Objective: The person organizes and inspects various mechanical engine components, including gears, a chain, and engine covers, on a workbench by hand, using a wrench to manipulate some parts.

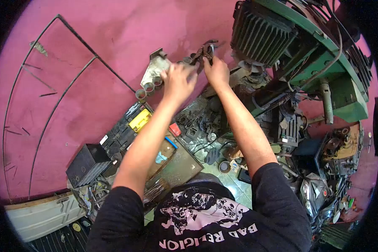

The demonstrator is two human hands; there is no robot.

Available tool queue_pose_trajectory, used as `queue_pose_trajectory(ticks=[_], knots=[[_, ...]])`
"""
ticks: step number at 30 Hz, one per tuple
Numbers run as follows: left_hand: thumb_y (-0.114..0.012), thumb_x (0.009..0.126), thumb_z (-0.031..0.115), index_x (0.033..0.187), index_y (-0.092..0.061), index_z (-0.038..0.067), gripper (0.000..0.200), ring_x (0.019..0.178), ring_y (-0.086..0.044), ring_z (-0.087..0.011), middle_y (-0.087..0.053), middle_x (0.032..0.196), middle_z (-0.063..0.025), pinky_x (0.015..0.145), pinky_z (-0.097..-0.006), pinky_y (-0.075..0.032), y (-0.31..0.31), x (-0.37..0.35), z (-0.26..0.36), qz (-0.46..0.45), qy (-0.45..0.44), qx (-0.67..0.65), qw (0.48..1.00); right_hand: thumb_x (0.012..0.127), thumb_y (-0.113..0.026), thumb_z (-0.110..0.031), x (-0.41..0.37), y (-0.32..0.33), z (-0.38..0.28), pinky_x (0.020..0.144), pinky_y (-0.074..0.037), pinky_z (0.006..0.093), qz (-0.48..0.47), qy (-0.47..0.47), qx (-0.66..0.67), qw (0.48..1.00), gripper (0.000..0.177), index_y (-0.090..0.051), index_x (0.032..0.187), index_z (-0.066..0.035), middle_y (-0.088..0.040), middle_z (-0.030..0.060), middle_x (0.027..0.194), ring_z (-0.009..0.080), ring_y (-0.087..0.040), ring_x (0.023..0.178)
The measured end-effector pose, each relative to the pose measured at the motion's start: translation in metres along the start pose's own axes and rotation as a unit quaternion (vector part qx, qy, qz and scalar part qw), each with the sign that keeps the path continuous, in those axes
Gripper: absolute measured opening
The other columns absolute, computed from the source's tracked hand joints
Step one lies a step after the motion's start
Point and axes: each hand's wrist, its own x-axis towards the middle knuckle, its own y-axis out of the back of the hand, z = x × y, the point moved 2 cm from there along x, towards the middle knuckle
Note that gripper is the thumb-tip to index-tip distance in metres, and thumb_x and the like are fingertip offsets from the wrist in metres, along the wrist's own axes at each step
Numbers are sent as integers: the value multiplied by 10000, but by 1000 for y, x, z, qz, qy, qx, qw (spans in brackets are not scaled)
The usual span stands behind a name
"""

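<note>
My right hand (217, 73) is closed around a dark, rust-brown metal tool (206, 51) with curved ends, held up close to the pink wall; its exact kind does not show. My left hand (179, 82) is raised beside it, fingers smeared by motion, just in front of a wall rack. That rack has a pale metal plate (152, 70) and a row of round tube holders, one of them a ring (141, 94) at the lower left end. The left hand covers the middle of the row.
A green machine (319, 63) with a finned motor (262, 33) juts out on the right. Below my arms stands a workbench (182, 161) with a yellow case (140, 120), a red box (174, 129) and loose metal parts. A bent rod frame (77, 33) leans at left.
</note>
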Motion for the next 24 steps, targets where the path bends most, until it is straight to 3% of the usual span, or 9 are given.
queue_pose_trajectory(ticks=[3,5,7,9,15,17,19,20,24], knots=[[-705,872,279,1091,-723,210,231,1136,-552,-232,-679,1141,5,966,-496,-330,22,-74,7,-18,26,-27,999,930,-650,-274,-15,-8,6,721,-516,565,21,9,68,997,271,-691,1003,-15,-695,248,839,475,-668,807],[-727,853,226,1049,-729,196,198,1097,-569,-243,-681,1117,0,940,-447,-365,35,-136,6,-26,65,-71,995,939,-643,-221,-32,-14,12,762,-515,546,5,11,81,997,258,-680,1096,-19,-701,249,931,476,-662,871],[-734,849,203,1061,-736,184,213,1092,-578,-258,-685,1109,-26,913,-432,-385,55,-199,5,-74,134,-102,983,940,-642,-182,-62,-17,15,828,-517,506,71,-2,145,987,293,-650,1190,-29,-693,252,1028,454,-654,961],[-733,847,197,1024,-752,170,181,1073,-588,-271,-699,1083,-37,902,-433,-398,70,-270,-8,-78,171,-55,981,945,-634,-148,-106,-34,20,873,-513,472,41,-26,164,985,336,-619,1262,-37,-681,250,1081,423,-647,1015],[-733,831,161,981,-757,120,157,978,-616,-301,-717,1000,-69,872,-450,-451,150,-436,-35,-63,352,31,933,935,-628,-100,-288,-52,-34,856,-520,458,-228,6,205,952,272,-662,1196,-32,-683,234,1064,411,-651,968],[-730,827,144,982,-756,113,160,975,-614,-307,-718,1001,-75,877,-452,-458,173,-471,-43,-29,386,44,921,934,-626,-99,-356,-63,-39,868,-520,460,-313,65,177,931,272,-667,1198,-49,-683,215,1051,409,-645,963],[-727,824,128,983,-755,107,162,971,-613,-313,-719,1003,-82,882,-453,-464,198,-494,-40,-1,417,58,907,934,-628,-108,-401,-55,-59,892,-518,470,-372,162,250,879,270,-669,1196,-56,-681,211,1049,414,-638,978],[-724,822,115,984,-754,103,165,971,-611,-318,-718,1002,-86,892,-450,-464,209,-500,-39,16,425,55,903,930,-632,-112,-417,-52,-69,916,-515,481,-432,166,235,855,274,-667,1195,-53,-680,213,1057,419,-636,996],[-728,817,114,1014,-745,102,199,1002,-595,-337,-712,1028,-91,907,-445,-461,249,-525,-36,55,423,86,900,915,-674,-134,-449,-74,-109,828,-537,455,-476,220,258,812,274,-672,1178,-61,-679,218,1010,406,-654,959]])
